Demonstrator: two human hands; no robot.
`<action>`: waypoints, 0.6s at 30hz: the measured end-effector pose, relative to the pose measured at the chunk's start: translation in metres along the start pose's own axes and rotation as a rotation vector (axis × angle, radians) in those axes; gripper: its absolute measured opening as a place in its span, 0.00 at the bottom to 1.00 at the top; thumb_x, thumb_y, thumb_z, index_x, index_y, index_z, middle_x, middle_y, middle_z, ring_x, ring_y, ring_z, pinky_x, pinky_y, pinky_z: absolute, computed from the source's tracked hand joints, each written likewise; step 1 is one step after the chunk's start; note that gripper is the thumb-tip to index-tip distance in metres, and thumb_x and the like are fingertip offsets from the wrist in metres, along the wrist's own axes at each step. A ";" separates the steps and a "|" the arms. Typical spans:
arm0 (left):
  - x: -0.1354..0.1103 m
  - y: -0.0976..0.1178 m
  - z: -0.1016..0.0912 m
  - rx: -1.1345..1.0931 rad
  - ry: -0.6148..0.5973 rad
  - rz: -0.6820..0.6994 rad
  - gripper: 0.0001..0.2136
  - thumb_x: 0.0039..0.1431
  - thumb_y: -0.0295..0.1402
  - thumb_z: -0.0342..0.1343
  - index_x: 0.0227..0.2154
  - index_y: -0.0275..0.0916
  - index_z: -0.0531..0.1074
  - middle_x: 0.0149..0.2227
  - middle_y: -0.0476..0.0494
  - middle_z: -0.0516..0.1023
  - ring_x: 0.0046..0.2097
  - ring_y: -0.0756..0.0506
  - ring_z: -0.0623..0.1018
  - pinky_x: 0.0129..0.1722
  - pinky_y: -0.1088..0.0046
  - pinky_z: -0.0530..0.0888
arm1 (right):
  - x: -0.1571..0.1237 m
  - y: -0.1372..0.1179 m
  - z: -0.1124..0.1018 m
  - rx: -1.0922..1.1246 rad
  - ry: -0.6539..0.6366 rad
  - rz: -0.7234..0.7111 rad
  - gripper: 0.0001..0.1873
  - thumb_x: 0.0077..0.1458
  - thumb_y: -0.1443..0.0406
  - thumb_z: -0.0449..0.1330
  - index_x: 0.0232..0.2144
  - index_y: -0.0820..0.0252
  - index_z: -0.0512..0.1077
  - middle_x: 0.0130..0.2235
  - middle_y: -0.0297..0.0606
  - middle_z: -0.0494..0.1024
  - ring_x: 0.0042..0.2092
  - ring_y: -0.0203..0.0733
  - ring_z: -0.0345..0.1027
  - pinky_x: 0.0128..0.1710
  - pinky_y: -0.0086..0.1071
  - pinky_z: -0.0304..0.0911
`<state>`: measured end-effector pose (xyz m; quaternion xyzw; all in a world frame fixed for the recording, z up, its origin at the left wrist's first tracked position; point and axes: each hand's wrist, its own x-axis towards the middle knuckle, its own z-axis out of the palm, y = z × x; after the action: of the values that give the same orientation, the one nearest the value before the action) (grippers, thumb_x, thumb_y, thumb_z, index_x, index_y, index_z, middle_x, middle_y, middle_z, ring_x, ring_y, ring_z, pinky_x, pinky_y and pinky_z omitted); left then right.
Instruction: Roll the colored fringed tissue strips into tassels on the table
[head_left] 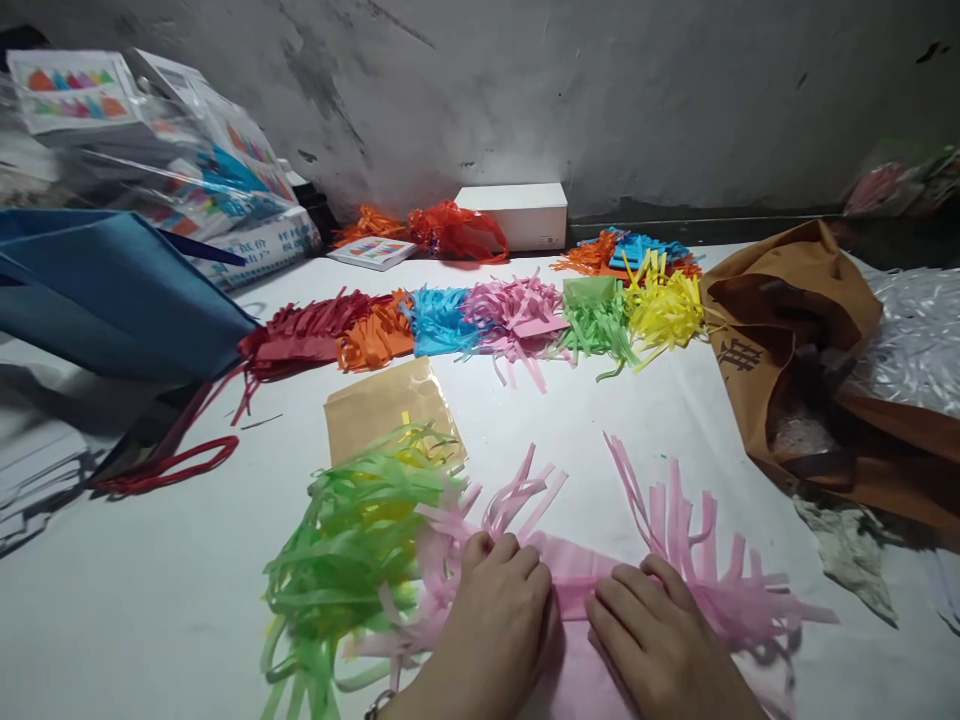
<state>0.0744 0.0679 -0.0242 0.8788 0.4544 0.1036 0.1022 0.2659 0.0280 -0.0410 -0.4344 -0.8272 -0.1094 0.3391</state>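
My left hand (495, 620) and my right hand (660, 640) rest close together on a pink fringed paper sheet (675, 540) at the near edge of the white table (187, 580). Both hands have fingers curled down, pressing or pinching the pink paper's uncut middle band. Pink strips fan out upward and to both sides of my hands. A heap of green fringed paper (345, 560) with some yellow under it lies just left of my left hand, partly over a tan paper envelope (386, 400).
A row of fringed papers runs across the table: red (300, 335), orange (375, 335), blue (439, 320), pink (517, 315), green (596, 320), yellow (664, 305). A brown bag (795, 330) lies right, a blue bag (112, 290) left, a white box (514, 213) at the wall.
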 end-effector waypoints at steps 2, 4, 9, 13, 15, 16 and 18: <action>-0.001 0.000 0.000 0.013 0.027 -0.020 0.09 0.60 0.21 0.53 0.26 0.39 0.71 0.29 0.47 0.76 0.34 0.41 0.71 0.42 0.57 0.60 | -0.004 0.000 0.004 -0.013 -0.030 -0.022 0.22 0.65 0.78 0.42 0.37 0.62 0.75 0.33 0.38 0.79 0.39 0.41 0.70 0.56 0.40 0.55; -0.004 0.001 -0.003 -0.016 0.080 0.008 0.07 0.61 0.22 0.52 0.33 0.39 0.72 0.35 0.45 0.78 0.38 0.41 0.72 0.47 0.54 0.61 | -0.008 0.001 0.005 0.003 -0.038 0.004 0.21 0.63 0.79 0.43 0.35 0.63 0.74 0.32 0.38 0.78 0.37 0.41 0.69 0.55 0.41 0.55; -0.008 -0.002 -0.006 -0.090 0.256 0.265 0.05 0.67 0.26 0.53 0.39 0.41 0.72 0.41 0.47 0.79 0.47 0.42 0.72 0.61 0.53 0.53 | -0.003 -0.004 0.002 0.085 -0.046 0.093 0.14 0.66 0.74 0.49 0.37 0.62 0.74 0.32 0.36 0.76 0.38 0.40 0.69 0.53 0.40 0.56; -0.008 -0.007 0.002 -0.081 0.223 0.300 0.08 0.66 0.24 0.55 0.31 0.40 0.71 0.33 0.51 0.77 0.39 0.45 0.70 0.55 0.59 0.58 | -0.001 -0.009 0.007 -0.010 -0.053 0.014 0.21 0.66 0.76 0.42 0.35 0.61 0.74 0.29 0.35 0.74 0.35 0.40 0.66 0.53 0.41 0.54; -0.009 -0.009 0.003 -0.107 0.208 0.292 0.09 0.66 0.26 0.58 0.28 0.40 0.70 0.29 0.52 0.76 0.36 0.46 0.69 0.50 0.62 0.59 | -0.009 -0.006 0.008 0.001 -0.046 -0.004 0.23 0.65 0.77 0.40 0.34 0.61 0.73 0.29 0.36 0.73 0.35 0.40 0.65 0.55 0.40 0.55; -0.010 -0.010 0.003 -0.125 0.205 0.285 0.09 0.66 0.26 0.59 0.28 0.40 0.70 0.29 0.53 0.75 0.36 0.46 0.69 0.48 0.62 0.59 | -0.014 -0.004 0.008 0.021 -0.032 0.006 0.22 0.65 0.76 0.41 0.35 0.61 0.74 0.30 0.36 0.74 0.36 0.40 0.66 0.56 0.41 0.55; -0.012 -0.012 0.002 -0.160 0.197 0.282 0.08 0.66 0.26 0.59 0.30 0.41 0.71 0.28 0.54 0.76 0.35 0.47 0.68 0.47 0.62 0.58 | -0.025 0.001 0.006 0.060 0.009 0.039 0.22 0.67 0.75 0.41 0.37 0.61 0.74 0.35 0.38 0.77 0.41 0.41 0.68 0.59 0.42 0.53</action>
<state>0.0587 0.0643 -0.0304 0.9084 0.3251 0.2383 0.1112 0.2736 0.0153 -0.0615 -0.4397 -0.8200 -0.0797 0.3577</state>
